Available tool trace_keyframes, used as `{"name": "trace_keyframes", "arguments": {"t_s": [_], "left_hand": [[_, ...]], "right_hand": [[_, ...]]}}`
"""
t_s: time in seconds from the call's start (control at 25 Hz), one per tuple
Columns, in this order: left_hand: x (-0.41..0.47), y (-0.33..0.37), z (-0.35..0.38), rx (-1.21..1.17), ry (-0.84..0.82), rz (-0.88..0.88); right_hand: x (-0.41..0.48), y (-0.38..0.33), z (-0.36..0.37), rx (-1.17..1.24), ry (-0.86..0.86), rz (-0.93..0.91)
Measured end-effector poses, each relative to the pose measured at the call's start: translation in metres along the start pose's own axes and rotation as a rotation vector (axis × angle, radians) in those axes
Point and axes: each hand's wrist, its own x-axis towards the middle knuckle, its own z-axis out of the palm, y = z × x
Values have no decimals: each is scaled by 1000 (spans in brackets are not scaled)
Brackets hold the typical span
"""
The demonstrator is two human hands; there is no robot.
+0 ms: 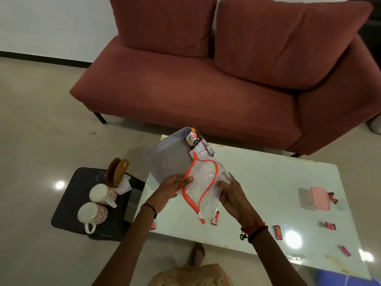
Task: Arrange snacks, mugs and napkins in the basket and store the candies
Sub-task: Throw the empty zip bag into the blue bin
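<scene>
Both hands hold the clear plastic zip pouch with the orange zipper band (201, 183) above the table's near-left part. Left hand (171, 187) grip: thumb over the left run of the zipper band, fingers behind, pinching it. Right hand (232, 196) grip: closed on the pouch's right side, fingers under the plastic. Mouth is pulled open into a wide loop; pouch looks empty, hard to be sure through the film.

Step in hand, my read: open the pouch to take the candies. To do it well: keep the left pinch on the band so the mouth stays spread, free the right hand to pick, lower the pouch near the table so wrappers drop in, not past.

Small red-wrapped candies (278, 231) lie scattered on the glossy white table (257, 174): two just under the pouch's lower end, others along the near edge and toward the right edge. One sits at the near-left edge, partly behind the left forearm.

Translucent lilac perforated plastic basket (165, 153) stands at the far-left corner, just behind the pouch, snack packets (193, 138) leaning in its far side.

Pink lidded plastic box (319, 198) near the right edge, well apart.

Two white floral mugs (97, 205) and a brown napkin holder with white napkins (117, 172) sit on a dark stool left of the table, not yet in the basket.

Obstacles: the slack pouch blocks the view of the candies beneath; glare spots on the table hide the thin wrappers.
</scene>
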Motion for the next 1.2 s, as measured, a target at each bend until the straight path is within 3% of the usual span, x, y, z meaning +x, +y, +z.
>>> {"name": "trace_keyframes", "arguments": {"t_s": [0.08, 0.16, 0.24, 0.32, 0.4, 0.52, 0.6, 0.72, 1.04, 1.2], "left_hand": [[-13, -7, 5, 44, -43, 17], [-24, -12, 10, 130, 94, 87], [-36, -23, 17, 237, 268, 167], [-53, -36, 28, 379, 442, 289], [-71, -51, 46, 568, 531, 511], [-92, -68, 85, 863, 537, 765], [-102, -75, 110, 1001, 491, 925], [-108, -86, 140, 1198, 367, 1128], [-105, -115, 234, 1502, -14, 1253], [-87, -132, 303, 1472, -145, 1270]], "right_hand": [[-17, 0, -3, -91, 0, -12], [-35, 2, -10, -310, 95, -8], [-57, 7, -20, -462, 305, -49], [-82, 11, -26, -335, 418, -98], [-106, 18, -27, -181, 354, -64], [-133, 32, -30, -228, 229, 60], [-146, 37, -37, -194, 191, 78], [-158, 36, -61, -43, 276, 52], [-198, 29, -166, 4, 629, -88], [-225, 21, -254, -9, 823, -117]]}}
